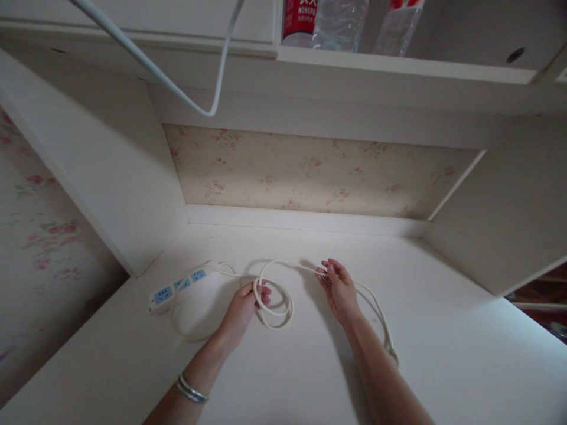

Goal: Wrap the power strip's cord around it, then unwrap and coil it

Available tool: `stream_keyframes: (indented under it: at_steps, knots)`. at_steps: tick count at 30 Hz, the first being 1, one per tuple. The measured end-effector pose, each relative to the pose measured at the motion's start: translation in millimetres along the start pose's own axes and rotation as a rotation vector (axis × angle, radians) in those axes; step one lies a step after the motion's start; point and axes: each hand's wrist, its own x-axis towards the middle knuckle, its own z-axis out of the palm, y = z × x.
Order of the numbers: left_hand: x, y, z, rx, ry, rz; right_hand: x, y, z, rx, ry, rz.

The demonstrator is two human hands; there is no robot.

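Note:
A cream-white power cord (290, 304) is looped in coils around the fingers of my left hand (243, 304), which is closed on it. To the right, my right hand (339, 288) pinches a further stretch of the same cord between thumb and fingers. From there the cord curves down toward the desk's front right, its end partly hidden near my forearm. At the left lies a white power strip (182, 288) with blue socket faces, its cord running from the far end toward my left hand. Another loop of cord rests on the desk beside the strip.
Both hands are over a white desk (425, 330) with side panels and floral wallpaper (283, 171) behind. Overhead, a shelf (398, 68) holds a red-labelled bottle (300, 23) and clear plastic bottles (339, 26). A pale bent rod or cable (177, 88) hangs at the upper left.

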Motion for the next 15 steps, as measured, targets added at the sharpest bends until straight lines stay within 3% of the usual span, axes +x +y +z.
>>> stream_keyframes:
  at_steps: [8,15]
  knots:
    - [3,-1,-4,-0.033,0.033,0.027,5,-15,-6,0.122,0.078,-0.079]
    - [0,4,-2,0.148,0.035,0.013,-8,-11,6,-0.022,-0.046,-0.017]
